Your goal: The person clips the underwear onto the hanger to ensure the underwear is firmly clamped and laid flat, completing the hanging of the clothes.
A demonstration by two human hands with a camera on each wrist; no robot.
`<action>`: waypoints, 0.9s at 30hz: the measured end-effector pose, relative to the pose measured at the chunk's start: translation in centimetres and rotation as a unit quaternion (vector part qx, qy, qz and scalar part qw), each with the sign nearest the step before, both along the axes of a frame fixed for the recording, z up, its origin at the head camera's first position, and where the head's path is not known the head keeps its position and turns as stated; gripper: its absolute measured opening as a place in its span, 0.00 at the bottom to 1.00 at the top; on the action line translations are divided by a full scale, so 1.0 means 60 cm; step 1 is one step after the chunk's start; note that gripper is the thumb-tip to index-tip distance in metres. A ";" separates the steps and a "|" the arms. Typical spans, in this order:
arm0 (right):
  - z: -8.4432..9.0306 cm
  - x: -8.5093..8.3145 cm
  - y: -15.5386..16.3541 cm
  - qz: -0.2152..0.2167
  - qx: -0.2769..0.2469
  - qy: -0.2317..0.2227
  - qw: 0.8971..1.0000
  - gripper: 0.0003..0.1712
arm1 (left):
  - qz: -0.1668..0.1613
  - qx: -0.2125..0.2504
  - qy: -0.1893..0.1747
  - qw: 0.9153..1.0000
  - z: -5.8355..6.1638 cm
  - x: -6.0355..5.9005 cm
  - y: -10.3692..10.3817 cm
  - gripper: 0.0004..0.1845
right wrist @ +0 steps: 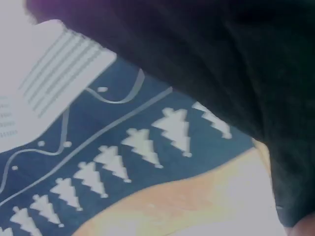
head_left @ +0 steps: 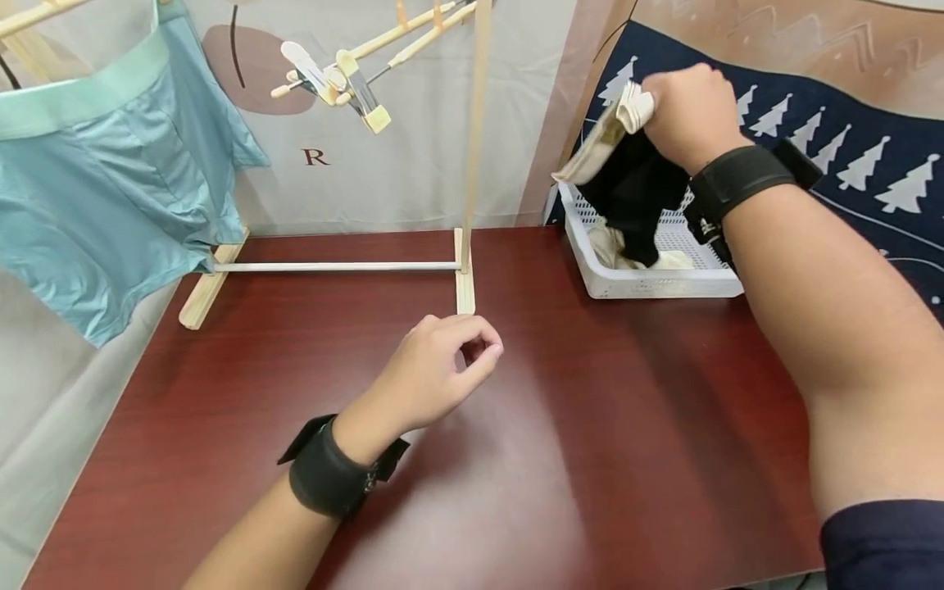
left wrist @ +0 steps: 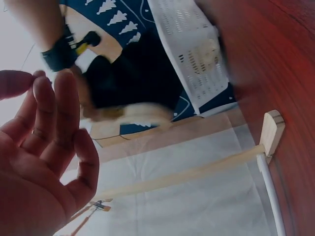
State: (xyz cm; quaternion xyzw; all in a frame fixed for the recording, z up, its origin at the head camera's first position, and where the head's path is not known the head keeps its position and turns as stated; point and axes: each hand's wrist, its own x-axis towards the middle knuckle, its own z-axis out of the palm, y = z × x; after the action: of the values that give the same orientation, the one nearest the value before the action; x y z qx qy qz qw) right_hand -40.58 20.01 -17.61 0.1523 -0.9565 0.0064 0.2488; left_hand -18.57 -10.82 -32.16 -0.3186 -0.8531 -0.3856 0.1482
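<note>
In the head view my right hand [head_left: 693, 115] grips a black garment [head_left: 634, 188] by its cream waistband [head_left: 593, 147]. The garment hangs over a white perforated basket [head_left: 664, 285], and its lower end overlaps the basket's inside. Black cloth [right wrist: 211, 64] fills much of the right wrist view, where the hand barely shows. My left hand [head_left: 435, 373] hovers over the table with nothing in it. Its fingers [left wrist: 66, 118] are loosely bent in the left wrist view, thumb near the fingertips. Cream-coloured cloth [head_left: 606, 244] lies in the basket.
A wooden rack with an upright post [head_left: 475, 123] and a white lower bar [head_left: 339, 266] stands at the back of the dark red table [head_left: 516, 492]. Blue boxer briefs [head_left: 125, 172] hang at its left. Clothespins [head_left: 361, 90] sit on a rod above.
</note>
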 end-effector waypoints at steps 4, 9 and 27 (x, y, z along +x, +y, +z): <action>0.020 0.030 -0.046 0.056 -0.056 0.078 0.994 0.17 | 0.050 0.022 -0.001 0.998 -0.005 -0.014 -0.008 0.03; 0.027 0.086 -0.121 0.142 -0.092 0.119 0.978 0.21 | 0.131 0.081 0.001 0.988 -0.007 -0.032 -0.027 0.24; -0.022 0.221 -0.165 0.219 -0.414 -0.205 0.859 0.13 | 0.167 0.294 0.022 0.941 0.057 -0.028 -0.087 0.11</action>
State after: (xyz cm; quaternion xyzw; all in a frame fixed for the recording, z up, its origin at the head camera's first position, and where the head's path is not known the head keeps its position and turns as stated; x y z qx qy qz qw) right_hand -27.31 10.12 -18.94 0.2365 -0.8369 0.4871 0.0797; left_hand -20.24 -16.05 -28.71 -0.1225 -0.7393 -0.5819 0.3159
